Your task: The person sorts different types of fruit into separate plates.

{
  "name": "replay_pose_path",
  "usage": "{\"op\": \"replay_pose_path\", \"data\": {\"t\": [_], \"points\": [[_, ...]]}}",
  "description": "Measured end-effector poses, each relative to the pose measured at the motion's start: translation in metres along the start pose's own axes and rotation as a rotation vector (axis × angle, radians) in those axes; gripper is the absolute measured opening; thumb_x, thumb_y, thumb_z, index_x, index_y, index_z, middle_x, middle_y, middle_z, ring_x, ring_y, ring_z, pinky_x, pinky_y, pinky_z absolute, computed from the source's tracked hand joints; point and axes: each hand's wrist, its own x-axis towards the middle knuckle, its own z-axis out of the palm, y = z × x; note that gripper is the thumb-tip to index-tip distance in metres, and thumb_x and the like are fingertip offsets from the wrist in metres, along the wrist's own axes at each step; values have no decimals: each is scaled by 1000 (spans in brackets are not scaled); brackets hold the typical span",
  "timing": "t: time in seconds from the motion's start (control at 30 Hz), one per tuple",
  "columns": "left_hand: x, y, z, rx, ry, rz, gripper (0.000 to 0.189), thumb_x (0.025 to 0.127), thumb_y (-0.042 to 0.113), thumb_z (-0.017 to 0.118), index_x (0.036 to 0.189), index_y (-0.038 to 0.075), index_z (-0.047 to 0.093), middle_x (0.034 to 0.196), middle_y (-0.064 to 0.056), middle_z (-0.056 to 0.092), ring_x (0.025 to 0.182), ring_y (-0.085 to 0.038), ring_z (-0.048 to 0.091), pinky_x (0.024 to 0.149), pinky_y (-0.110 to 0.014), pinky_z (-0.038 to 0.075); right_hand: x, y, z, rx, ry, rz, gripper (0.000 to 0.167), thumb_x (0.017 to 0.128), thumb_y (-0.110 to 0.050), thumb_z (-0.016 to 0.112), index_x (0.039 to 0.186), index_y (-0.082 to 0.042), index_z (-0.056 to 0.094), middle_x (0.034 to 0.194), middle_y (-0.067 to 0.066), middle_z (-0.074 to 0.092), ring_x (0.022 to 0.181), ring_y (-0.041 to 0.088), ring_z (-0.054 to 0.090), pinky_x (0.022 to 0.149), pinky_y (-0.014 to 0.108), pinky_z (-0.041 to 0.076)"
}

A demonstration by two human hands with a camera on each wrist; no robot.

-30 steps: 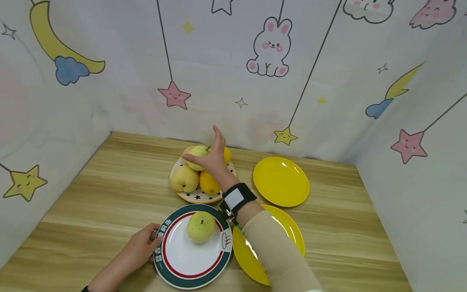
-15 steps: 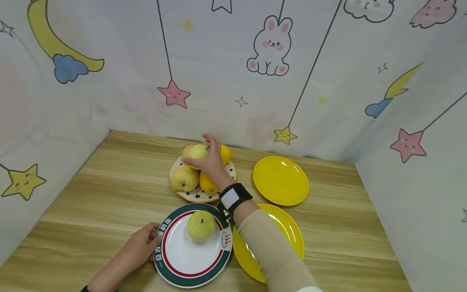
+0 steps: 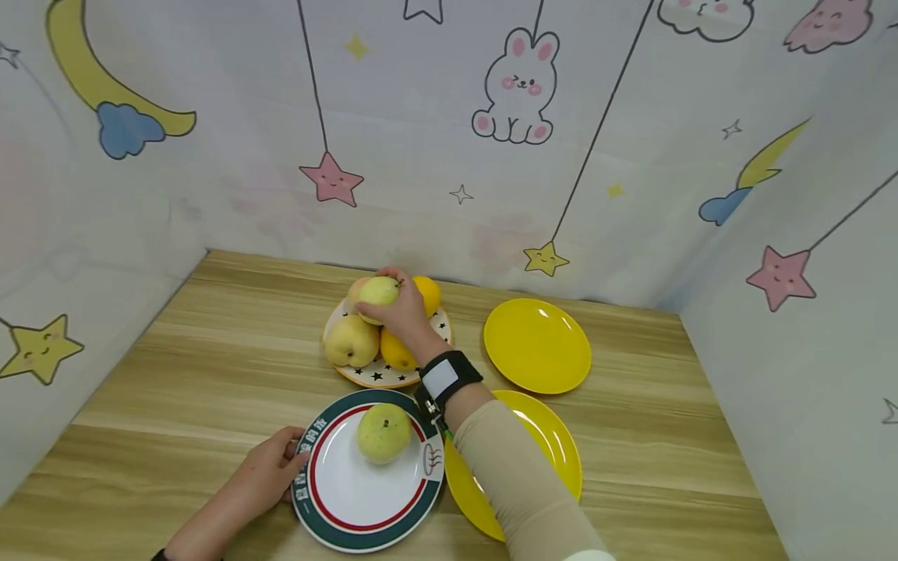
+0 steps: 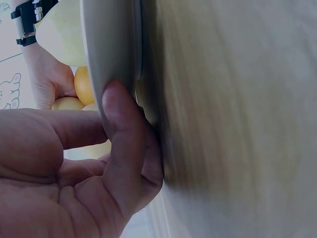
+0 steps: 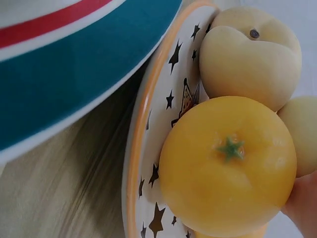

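Observation:
My left hand (image 3: 270, 471) pinches the left rim of a white plate (image 3: 365, 499) with a green border, thumb and fingers on either side of it, as the left wrist view shows. A yellow-green pear (image 3: 383, 433) sits on this plate. My right hand (image 3: 407, 308) grips another pear (image 3: 379, 293) on top of the fruit heap, fingers and thumb around its right side. Below it lie a yellow peach (image 5: 247, 59) and an orange (image 5: 228, 163) on a star-patterned plate (image 3: 377, 377). Only a bit of the right hand shows in the right wrist view.
Two yellow plates stand on the wooden table (image 3: 652, 436) at right: one at the back (image 3: 537, 347), one nearer (image 3: 554, 444), partly under my right forearm. Another orange fruit (image 3: 428, 294) lies behind the right hand. Printed cloth walls (image 3: 435, 218) enclose the table's back and sides.
The right hand has come down onto the top pear, and its spread fingers have closed around it. The left hand keeps its hold on the plate rim.

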Motion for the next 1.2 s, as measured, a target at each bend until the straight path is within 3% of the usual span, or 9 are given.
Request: {"op": "replay_pose_path", "data": {"t": [0.17, 0.27, 0.73, 0.9, 1.2], "points": [[-1, 1, -1, -4, -14, -12, 39, 102, 4, 60, 134, -15, 49, 98, -10, 62, 83, -19, 59, 64, -31, 57, 0, -7, -10, 192, 20, -9, 51, 83, -3, 85, 124, -15, 57, 126, 7, 56, 110, 25, 56, 94, 37, 52], [-2, -1, -2, 4, -9, -2, 38, 102, 3, 60, 133, -16, 49, 96, -9, 62, 82, -19, 59, 65, -32, 57, -3, -15, -19, 218, -12, -16, 51, 83, -1, 84, 125, -15, 57, 127, 8, 55, 110, 26, 56, 93, 37, 53], [-1, 1, -1, -16, -16, -20, 38, 103, 3, 59, 134, -16, 49, 97, -10, 62, 81, -18, 59, 63, -32, 57, -23, -14, -53, 106, -155, -43, 51, 84, 3, 82, 125, -12, 57, 133, 9, 54, 115, 31, 55, 92, 42, 54], [-1, 1, -1, -6, -9, -22, 37, 102, 4, 59, 133, -16, 50, 96, -9, 62, 81, -18, 58, 65, -32, 57, -36, -15, -56, 47, -231, -49, 53, 83, 1, 83, 127, -12, 57, 137, 9, 53, 113, 32, 56, 91, 40, 56], [-1, 1, 1, -48, -7, -30, 36, 103, 2, 58, 134, -15, 49, 96, -10, 61, 78, -18, 58, 59, -31, 58, -56, -14, -61, 6, -270, -68, 53, 81, 0, 85, 126, -12, 59, 135, 9, 55, 112, 32, 56, 88, 40, 57]]}}
